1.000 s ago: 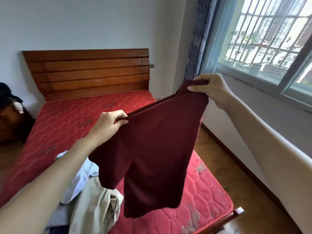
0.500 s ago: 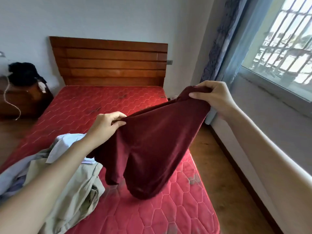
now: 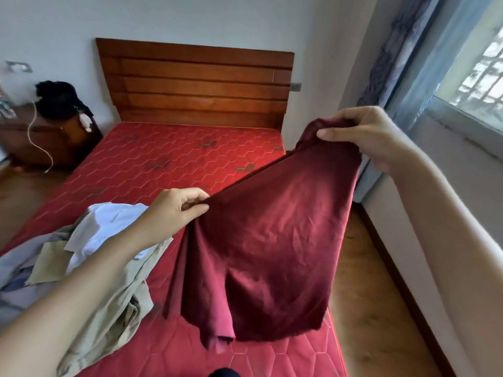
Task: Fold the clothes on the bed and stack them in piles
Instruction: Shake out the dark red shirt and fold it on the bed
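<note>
A dark red garment hangs in the air over the right side of the red mattress. My left hand pinches its top edge near the middle of the view. My right hand grips the other top corner, higher and to the right. The cloth is stretched between both hands and its lower end touches the mattress near the front. A heap of unfolded clothes lies at the left: a white piece, a khaki piece and a pale blue-grey piece.
A wooden headboard stands at the far end against the wall. A wooden nightstand with a black item and a cord sits at the left. Wood floor, a wall, a curtain and a window run along the right.
The view has swung left and down, showing more of the bed. The garment has come lower, its bottom now reaching the mattress. Both hands keep their hold.
</note>
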`<act>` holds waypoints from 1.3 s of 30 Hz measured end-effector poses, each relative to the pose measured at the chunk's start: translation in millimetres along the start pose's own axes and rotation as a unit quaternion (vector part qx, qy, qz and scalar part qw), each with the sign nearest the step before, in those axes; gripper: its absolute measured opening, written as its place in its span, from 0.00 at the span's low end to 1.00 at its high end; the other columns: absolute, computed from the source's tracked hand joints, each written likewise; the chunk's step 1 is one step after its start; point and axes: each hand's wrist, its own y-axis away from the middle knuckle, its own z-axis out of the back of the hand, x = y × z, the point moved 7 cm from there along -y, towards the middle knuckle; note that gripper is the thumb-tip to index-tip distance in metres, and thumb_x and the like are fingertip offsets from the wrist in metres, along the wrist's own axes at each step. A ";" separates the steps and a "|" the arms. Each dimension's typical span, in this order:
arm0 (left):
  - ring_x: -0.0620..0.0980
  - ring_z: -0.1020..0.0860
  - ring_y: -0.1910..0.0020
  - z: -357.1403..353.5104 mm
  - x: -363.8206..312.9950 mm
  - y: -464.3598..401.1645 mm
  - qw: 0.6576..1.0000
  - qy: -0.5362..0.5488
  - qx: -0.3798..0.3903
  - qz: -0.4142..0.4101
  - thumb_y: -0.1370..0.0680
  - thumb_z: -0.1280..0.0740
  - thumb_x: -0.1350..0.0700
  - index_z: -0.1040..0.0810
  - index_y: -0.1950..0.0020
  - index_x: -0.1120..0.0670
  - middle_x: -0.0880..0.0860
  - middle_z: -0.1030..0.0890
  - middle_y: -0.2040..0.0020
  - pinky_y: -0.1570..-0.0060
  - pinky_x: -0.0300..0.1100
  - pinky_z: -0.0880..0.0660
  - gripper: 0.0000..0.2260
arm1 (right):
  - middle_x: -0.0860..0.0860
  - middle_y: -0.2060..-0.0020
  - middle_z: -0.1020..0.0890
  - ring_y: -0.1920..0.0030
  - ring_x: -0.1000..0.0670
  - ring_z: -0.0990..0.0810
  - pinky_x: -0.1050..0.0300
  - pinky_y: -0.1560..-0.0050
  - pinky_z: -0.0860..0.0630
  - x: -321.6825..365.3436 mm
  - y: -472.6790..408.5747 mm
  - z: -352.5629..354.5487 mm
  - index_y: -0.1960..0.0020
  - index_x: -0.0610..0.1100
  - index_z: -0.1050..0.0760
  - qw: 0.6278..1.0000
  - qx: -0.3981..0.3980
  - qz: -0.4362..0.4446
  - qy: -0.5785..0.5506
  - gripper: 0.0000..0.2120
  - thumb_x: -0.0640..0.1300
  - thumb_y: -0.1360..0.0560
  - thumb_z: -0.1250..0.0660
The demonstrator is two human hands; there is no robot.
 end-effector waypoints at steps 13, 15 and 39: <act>0.48 0.18 0.53 -183.0 498.2 -226.8 0.964 -0.051 0.077 0.251 0.24 0.36 0.66 0.22 0.55 0.47 0.50 0.15 0.56 0.45 0.44 0.24 0.13 | 0.54 0.68 0.24 0.66 0.56 0.28 0.62 0.63 0.32 -536.7 -273.4 -209.0 0.64 0.48 0.22 0.956 0.128 -0.194 0.180 0.08 0.41 0.31 0.24; 0.53 0.18 0.51 -202.7 572.6 -256.2 0.959 -0.063 0.054 0.270 0.24 0.38 0.67 0.20 0.52 0.52 0.51 0.16 0.56 0.45 0.46 0.24 0.12 | 0.53 0.63 0.22 0.61 0.54 0.26 0.62 0.61 0.33 -614.7 -305.1 -241.7 0.59 0.47 0.20 0.958 0.089 -0.190 0.198 0.05 0.41 0.30 0.25; 0.31 0.27 0.45 -240.0 685.3 -292.9 0.955 0.031 -0.003 0.295 0.28 0.30 0.46 0.24 0.49 0.37 0.36 0.24 0.47 0.48 0.30 0.35 0.09 | 0.44 0.51 0.22 0.49 0.40 0.27 0.49 0.48 0.34 -810.5 -378.4 -342.0 0.45 0.43 0.22 0.923 -0.071 -0.060 0.374 0.11 0.48 0.21 0.37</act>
